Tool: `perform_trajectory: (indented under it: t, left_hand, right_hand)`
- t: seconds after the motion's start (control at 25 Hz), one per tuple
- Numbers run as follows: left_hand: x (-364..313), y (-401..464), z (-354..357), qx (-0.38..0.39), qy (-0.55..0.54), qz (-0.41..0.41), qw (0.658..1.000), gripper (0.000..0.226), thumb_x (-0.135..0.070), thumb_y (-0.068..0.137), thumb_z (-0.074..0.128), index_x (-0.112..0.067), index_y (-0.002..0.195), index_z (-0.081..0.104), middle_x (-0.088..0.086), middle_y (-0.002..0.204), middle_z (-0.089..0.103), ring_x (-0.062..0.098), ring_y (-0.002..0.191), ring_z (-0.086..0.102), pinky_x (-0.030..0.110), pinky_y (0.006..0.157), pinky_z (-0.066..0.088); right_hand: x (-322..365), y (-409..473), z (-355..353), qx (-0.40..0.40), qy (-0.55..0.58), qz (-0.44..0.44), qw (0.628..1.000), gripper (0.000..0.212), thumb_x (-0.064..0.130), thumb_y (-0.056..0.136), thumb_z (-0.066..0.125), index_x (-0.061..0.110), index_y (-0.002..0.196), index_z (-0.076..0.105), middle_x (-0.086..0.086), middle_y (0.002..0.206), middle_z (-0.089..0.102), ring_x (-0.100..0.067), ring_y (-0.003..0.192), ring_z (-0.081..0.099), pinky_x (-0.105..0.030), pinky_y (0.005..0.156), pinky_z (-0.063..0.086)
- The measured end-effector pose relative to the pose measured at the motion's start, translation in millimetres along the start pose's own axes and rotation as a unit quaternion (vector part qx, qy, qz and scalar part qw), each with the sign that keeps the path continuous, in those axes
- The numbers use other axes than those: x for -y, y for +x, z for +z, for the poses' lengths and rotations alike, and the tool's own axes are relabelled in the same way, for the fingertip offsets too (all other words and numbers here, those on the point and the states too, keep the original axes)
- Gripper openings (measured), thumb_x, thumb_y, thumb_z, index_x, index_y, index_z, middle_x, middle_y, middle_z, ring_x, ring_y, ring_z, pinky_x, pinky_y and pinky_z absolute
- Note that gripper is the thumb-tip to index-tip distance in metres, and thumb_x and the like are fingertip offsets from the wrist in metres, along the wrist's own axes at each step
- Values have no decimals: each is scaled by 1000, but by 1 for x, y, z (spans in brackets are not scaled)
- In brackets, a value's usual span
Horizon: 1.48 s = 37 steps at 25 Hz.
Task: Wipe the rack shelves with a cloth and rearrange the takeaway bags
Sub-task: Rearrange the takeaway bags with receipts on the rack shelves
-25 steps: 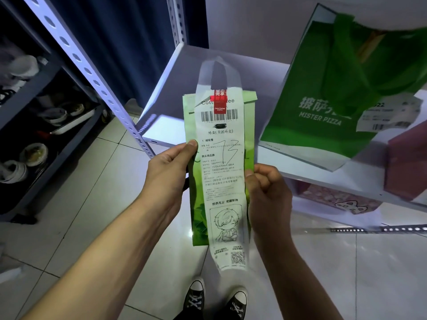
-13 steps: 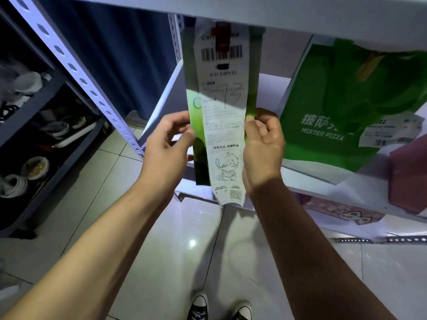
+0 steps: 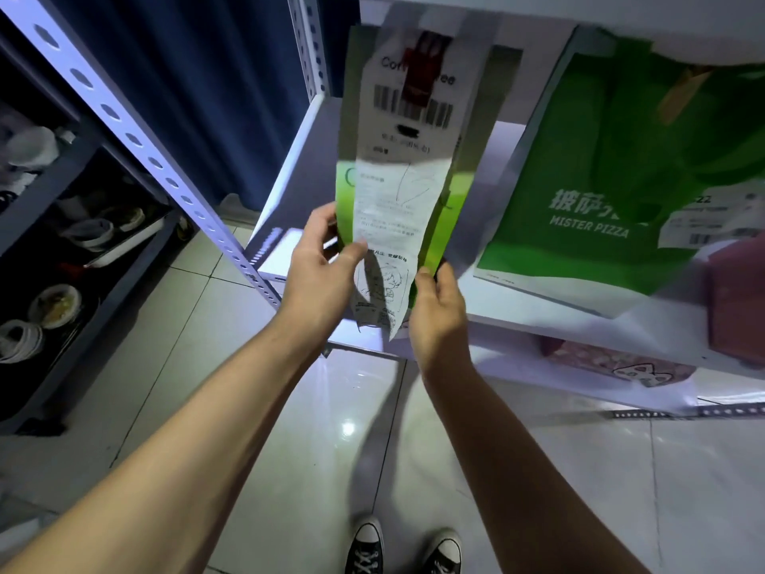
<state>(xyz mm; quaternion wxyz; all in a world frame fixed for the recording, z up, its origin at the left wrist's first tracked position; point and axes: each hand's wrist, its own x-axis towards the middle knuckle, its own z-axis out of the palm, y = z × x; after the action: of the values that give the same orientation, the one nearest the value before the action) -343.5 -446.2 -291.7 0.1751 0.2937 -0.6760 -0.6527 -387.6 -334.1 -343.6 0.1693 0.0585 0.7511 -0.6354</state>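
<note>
Green takeaway bag [image 3: 451, 209] upright between both hands; left fingers [image 3: 356, 252] pinch it, right fingers' [image 3: 424, 279] grip unclear.

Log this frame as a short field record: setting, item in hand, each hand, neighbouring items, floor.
setting: white metal rack shelf, seen from above
item in hand: narrow green takeaway bag with long receipt
left hand: thumb on the receipt, fingers at the bag's left edge
right hand: at the bag's lower right edge
neighbours: green Mister Pizza bag to the right, dark red bag beyond
floor: pale tiles
</note>
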Motion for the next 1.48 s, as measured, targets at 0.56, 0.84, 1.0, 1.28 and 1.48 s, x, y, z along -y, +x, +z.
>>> perform_trajectory:
  t: [0.56,0.84,1.0,1.28,1.48]
  left_hand:
    - [23,64,-4,6,11,-1,1000,40,-7,72,56,-26,108,60,-13,95,75,11,99,70,32,86,56]
    - [50,31,-22,-66,58,17,996,50,-1,88,48,-16,135,53,-1,128,60,-1,109,61,21,81,54]
    - [101,-9,-23,-109,27,-29,993,34,2,88,47,-19,103,69,-4,103,70,8,95,66,34,94,55]
    - [201,-36,-1,-72,2,-114,991,33,8,94,46,-16,99,68,6,101,69,19,92,61,41,92,56]
    - [278,-14,10,-41,55,-139,988,33,7,97,43,-14,108,66,3,104,71,14,95,64,40,96,53]
  right_hand:
    - [15,60,16,30,-50,-31,998,30,20,103,44,15,124,64,-6,110,65,-23,95,54,-29,82,42]
    - [-24,31,-14,-5,30,-85,996,34,-1,94,55,1,128,59,-18,101,65,-24,92,60,-40,94,50]
    - [-67,9,-34,-13,9,-65,998,30,-9,90,53,5,113,67,-9,109,73,-16,104,69,-48,101,53]
    - [-146,19,-36,-51,-33,-34,998,21,3,91,59,13,101,74,4,94,76,-7,91,71,-41,94,57]
    - [-221,54,-35,-84,-46,-34,995,19,3,94,59,5,110,68,-7,101,73,-17,95,68,-41,94,56]
